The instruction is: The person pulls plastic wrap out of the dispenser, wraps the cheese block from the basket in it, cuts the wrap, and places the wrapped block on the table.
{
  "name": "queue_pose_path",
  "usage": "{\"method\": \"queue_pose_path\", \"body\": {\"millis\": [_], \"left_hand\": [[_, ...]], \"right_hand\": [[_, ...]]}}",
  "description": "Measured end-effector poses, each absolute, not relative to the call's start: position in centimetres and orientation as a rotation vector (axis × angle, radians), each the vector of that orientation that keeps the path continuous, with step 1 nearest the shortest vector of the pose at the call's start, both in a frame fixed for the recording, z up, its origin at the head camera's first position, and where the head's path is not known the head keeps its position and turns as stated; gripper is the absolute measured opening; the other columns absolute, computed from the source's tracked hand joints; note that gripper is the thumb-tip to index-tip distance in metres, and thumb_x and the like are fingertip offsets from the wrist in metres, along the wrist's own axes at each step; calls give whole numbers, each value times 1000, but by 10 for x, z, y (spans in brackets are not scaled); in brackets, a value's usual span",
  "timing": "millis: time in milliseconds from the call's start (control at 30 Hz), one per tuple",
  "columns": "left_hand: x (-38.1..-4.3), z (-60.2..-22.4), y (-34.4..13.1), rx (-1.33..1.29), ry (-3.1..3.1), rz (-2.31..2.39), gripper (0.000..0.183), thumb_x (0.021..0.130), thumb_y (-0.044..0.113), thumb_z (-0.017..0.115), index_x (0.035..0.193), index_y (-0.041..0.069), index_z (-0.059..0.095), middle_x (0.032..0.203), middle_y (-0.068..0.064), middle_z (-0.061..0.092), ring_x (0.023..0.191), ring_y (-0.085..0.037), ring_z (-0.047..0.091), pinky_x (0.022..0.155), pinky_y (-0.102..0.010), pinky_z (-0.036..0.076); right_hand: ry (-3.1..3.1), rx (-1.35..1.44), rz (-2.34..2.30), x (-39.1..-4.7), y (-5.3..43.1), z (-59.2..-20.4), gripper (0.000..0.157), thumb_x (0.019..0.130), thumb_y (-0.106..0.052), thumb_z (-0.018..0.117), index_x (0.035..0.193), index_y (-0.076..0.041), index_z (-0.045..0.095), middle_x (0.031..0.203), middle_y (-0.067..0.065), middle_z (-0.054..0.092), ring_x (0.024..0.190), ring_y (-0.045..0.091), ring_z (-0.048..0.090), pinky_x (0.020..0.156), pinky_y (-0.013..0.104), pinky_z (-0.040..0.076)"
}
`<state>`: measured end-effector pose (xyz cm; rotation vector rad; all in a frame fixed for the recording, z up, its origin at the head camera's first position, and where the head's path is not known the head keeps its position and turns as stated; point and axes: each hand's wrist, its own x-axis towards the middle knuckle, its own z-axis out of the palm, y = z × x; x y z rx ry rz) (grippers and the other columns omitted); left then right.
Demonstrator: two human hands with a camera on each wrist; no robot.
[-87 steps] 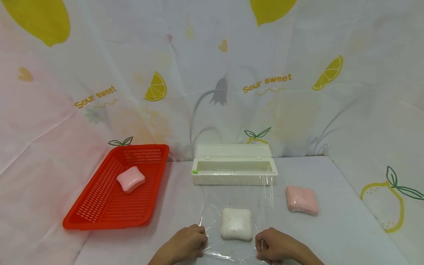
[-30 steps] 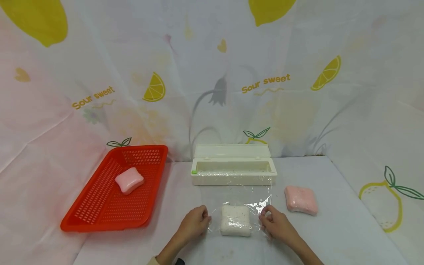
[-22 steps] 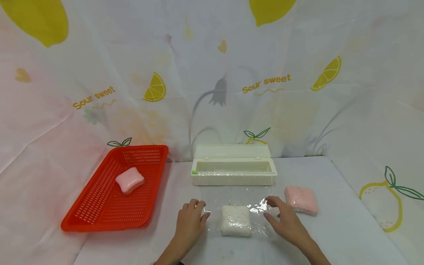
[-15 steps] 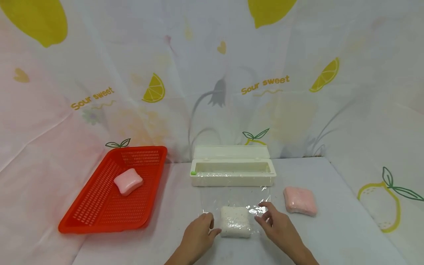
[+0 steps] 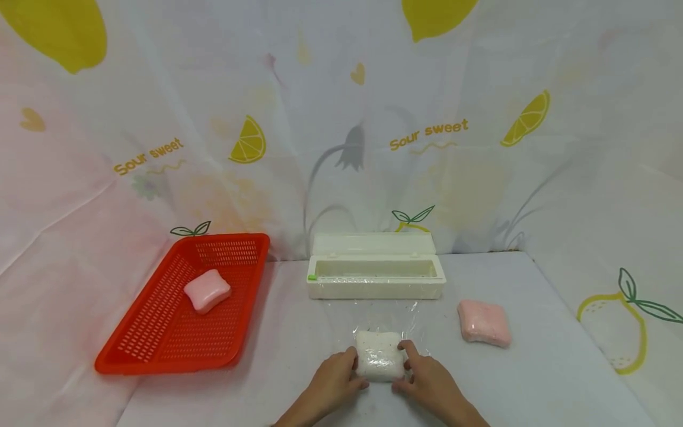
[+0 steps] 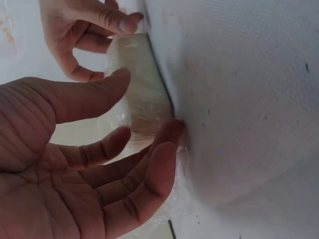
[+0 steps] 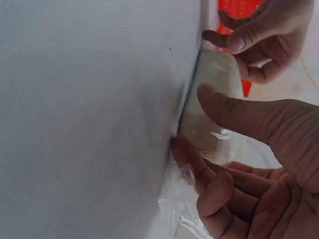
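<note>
A white, speckled, pillow-shaped block (image 5: 379, 356) lies on the table with clear cling film (image 5: 413, 317) over it. The film stretches back toward the white cling film box (image 5: 376, 289), whose lid stands up. My left hand (image 5: 337, 379) is at the block's left side, thumb in front and fingers loosely bent against the film. At the right side, my right hand (image 5: 429, 379) touches the block in the same way. In the right wrist view, film bunches by the right fingers (image 7: 187, 149). In the left wrist view, the left fingers (image 6: 162, 164) reach the block's lower edge.
To the left stands a red perforated basket (image 5: 242, 332) with a pink pillow-shaped block (image 5: 208, 290) in it. Another pink block (image 5: 484, 323) lies on the table at right. Behind the box hangs a lemon-print cloth (image 5: 469, 196).
Film that was pulled toward me is folded back over the white block. Both hands then let go of its edge and moved inward to the block's two sides.
</note>
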<state>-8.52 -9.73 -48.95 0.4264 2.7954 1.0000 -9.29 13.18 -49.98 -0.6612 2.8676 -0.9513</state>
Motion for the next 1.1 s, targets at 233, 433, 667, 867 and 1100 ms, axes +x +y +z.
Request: {"method": "queue_pose_path", "body": {"millis": [233, 433, 667, 867, 1100], "left_hand": [[-90, -490, -92, 442, 2826, 991, 29, 76, 4, 78, 87, 12, 52, 71, 8, 48, 64, -7, 42, 56, -26, 37], [-93, -483, -97, 462, 2776, 1099, 20, 82, 2, 66, 86, 11, 50, 66, 8, 49, 56, -6, 44, 48, -24, 38], [-112, -470, -102, 425, 2798, 1231, 15, 93, 12, 66, 101, 9, 54, 86, -2, 66, 69, -7, 57, 55, -24, 46], [-134, -467, -96, 374, 2952, 1238, 15, 95, 17, 66, 103, 8, 56, 83, -2, 66, 65, -8, 55, 54, -26, 45], [-157, -470, -88, 333, 3051, 1202, 25, 90, 21, 73, 103, 8, 56, 79, 0, 62, 64, -11, 52, 55, -28, 42]], "right_hand": [[2932, -703, -1016, -98, 126, -503, 59, 71, -12, 85, 117, -8, 48, 74, -8, 65, 59, -2, 49, 54, 25, 42], [2849, -683, -1065, -104, 131, -495, 56, 76, -19, 83, 117, -10, 47, 80, -3, 69, 59, -3, 51, 54, 23, 44], [2712, -579, -1254, -127, 135, -472, 50, 87, -31, 76, 120, -7, 48, 85, 3, 72, 63, 5, 58, 54, 26, 47], [2747, -460, -1353, -154, 130, -469, 41, 89, -30, 75, 112, -6, 52, 77, -2, 70, 61, 9, 58, 54, 28, 46], [2857, -364, -1395, -176, 123, -469, 25, 91, -30, 73, 90, -10, 57, 69, -3, 64, 58, 11, 53, 50, 29, 43]]}}
